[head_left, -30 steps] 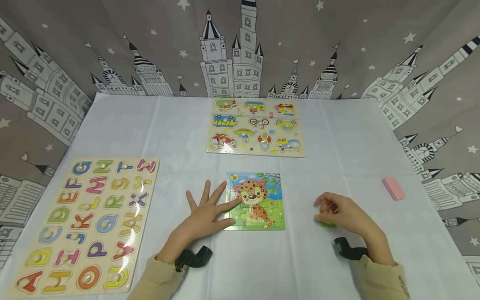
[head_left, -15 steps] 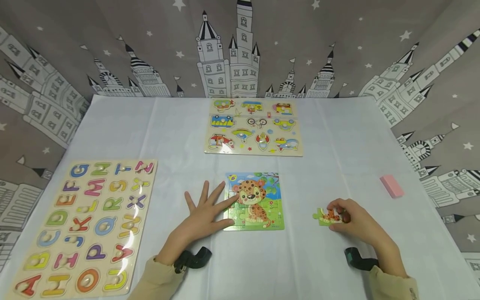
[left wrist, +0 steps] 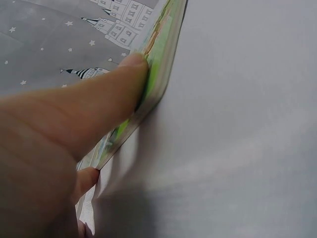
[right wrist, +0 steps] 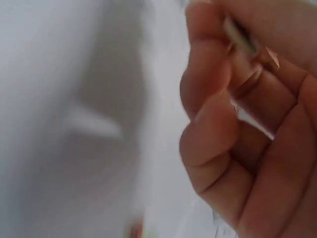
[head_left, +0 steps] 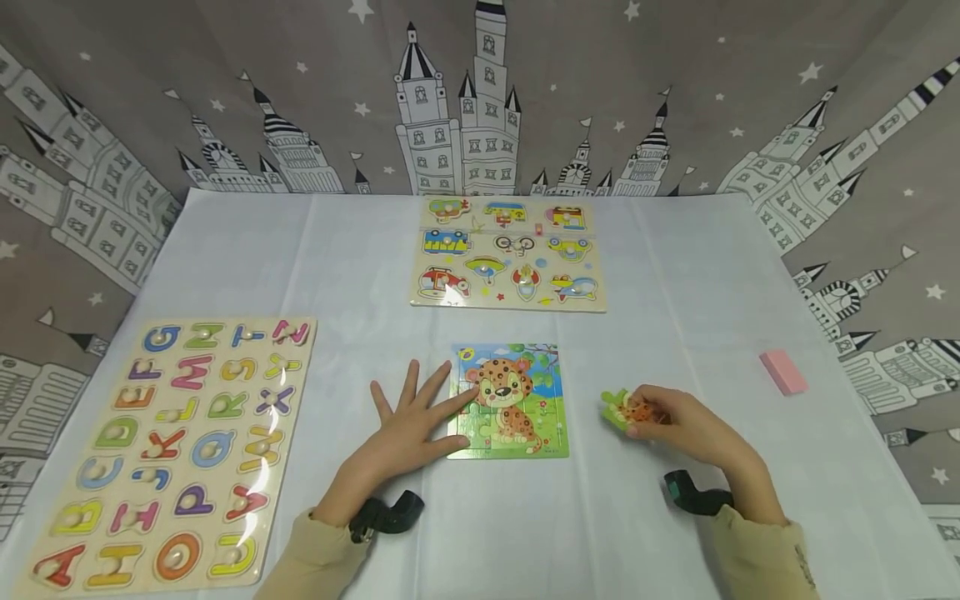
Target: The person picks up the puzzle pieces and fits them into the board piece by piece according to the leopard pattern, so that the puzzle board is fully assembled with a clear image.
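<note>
A square leopard jigsaw puzzle lies on the white-covered table in the head view. My left hand rests across its left edge with the fingers spread straight; in the left wrist view the thumb lies over the puzzle's near edge. To the right of the puzzle, my right hand pinches a green and orange spotted jigsaw piece between thumb and fingers. The piece is tilted, its knobbed green end pointing left. In the right wrist view only the thin edge of the piece shows among the curled fingers.
At the left lies a wooden alphabet board with knobbed letters. Behind the leopard puzzle is a wooden vehicle board. A pink block sits to the far right. A grey castle-print curtain hangs behind the table.
My right hand drew right with the jigsaw piece, then came back left, and the piece now tilts where it looked flat half a second ago. The left hand stays where it was.
</note>
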### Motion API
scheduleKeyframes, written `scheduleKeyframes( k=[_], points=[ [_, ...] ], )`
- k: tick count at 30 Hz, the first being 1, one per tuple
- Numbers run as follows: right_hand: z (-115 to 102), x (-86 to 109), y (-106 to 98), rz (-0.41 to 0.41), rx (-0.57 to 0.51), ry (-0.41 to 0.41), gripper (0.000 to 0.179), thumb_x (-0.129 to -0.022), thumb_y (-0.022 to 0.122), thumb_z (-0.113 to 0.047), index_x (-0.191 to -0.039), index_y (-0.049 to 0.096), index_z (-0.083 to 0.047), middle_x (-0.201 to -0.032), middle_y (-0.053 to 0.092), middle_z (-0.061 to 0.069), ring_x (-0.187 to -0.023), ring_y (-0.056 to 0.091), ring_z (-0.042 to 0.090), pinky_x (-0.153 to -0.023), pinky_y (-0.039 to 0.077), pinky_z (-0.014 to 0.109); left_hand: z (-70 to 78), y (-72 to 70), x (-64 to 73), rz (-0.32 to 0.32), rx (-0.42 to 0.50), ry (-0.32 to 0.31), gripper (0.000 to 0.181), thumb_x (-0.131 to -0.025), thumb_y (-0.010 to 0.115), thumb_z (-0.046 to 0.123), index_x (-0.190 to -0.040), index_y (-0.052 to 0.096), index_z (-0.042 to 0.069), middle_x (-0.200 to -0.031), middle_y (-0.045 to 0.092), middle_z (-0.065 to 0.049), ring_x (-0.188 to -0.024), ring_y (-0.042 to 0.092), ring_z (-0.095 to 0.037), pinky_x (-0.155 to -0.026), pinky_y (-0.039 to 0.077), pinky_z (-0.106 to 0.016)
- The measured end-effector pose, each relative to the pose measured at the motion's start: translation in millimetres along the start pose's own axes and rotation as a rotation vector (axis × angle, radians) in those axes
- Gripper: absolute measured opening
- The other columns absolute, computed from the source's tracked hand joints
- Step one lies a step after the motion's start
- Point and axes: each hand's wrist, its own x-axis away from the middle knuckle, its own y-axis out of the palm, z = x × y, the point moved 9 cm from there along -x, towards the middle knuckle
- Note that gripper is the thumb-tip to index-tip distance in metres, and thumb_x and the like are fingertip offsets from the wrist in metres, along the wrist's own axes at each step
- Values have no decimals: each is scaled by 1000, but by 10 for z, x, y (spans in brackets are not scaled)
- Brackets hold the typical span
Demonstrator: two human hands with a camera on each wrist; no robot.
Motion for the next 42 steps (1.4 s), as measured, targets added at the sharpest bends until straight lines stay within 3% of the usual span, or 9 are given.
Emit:
scheduleKeyframes(
  k=[8,14,20,26,30,35,42],
  points=[
    [-607,-460,529,-219,-68,-154,18,-80,69,-24,-88,61,-10,-56,38,-8,-51,32,5,-51,28,21,-8,13,1,2,1,8,60,-80,58,53,-135,44,31,-150,12,-8,-132,-12,-42,-84,-21,-68],
    [-806,-639,835,-286,-44,-185,33,-80,69,-25,-106,62,-7,-53,39,-8,-46,32,4,-48,28,20,-13,37,1,-5,-15,11,60,-81,56,55,-135,44,32,-150,11,-8,-132,-12,-42,-84,-21,-68],
    [-830,-686,888,-275,2,-140,34,-79,70,-26,-109,58,-16,-55,47,-5,-47,41,8,-48,34,24,-4,36,-4,-3,-25,15,60,-81,57,55,-135,43,32,-150,12,-8,-132,-11,-43,-84,-20,-69],
    [-864,-699,955,-250,74,-122,26,-85,64,-24,-109,58,-16,-55,53,-4,-49,51,9,-53,40,26,0,27,-3,-1,-29,17,61,-81,58,53,-135,43,33,-150,12,-8,-131,-11,-43,-84,-20,-69],
    [-862,-719,936,-183,167,-90,32,-83,66,-28,-109,54,-15,-55,51,-5,-47,46,9,-49,36,26,-2,21,-3,2,-26,15,60,-80,58,53,-135,44,33,-150,12,-9,-131,-11,-43,-84,-20,-69],
    [-813,-757,883,-99,230,7,49,-75,72,-35,-111,50,-10,-68,53,-3,-52,45,11,-49,36,25,-10,9,-2,8,-19,7,59,-80,59,53,-134,46,31,-150,13,-9,-131,-11,-43,-84,-20,-69],
    [-741,-746,840,-59,174,87,56,-71,76,-38,-109,50,-7,-64,49,0,-53,43,13,-47,32,26,-17,8,-2,1,-23,1,59,-80,59,52,-134,46,31,-150,12,-9,-131,-11,-43,-84,-20,-69]
  ],
)
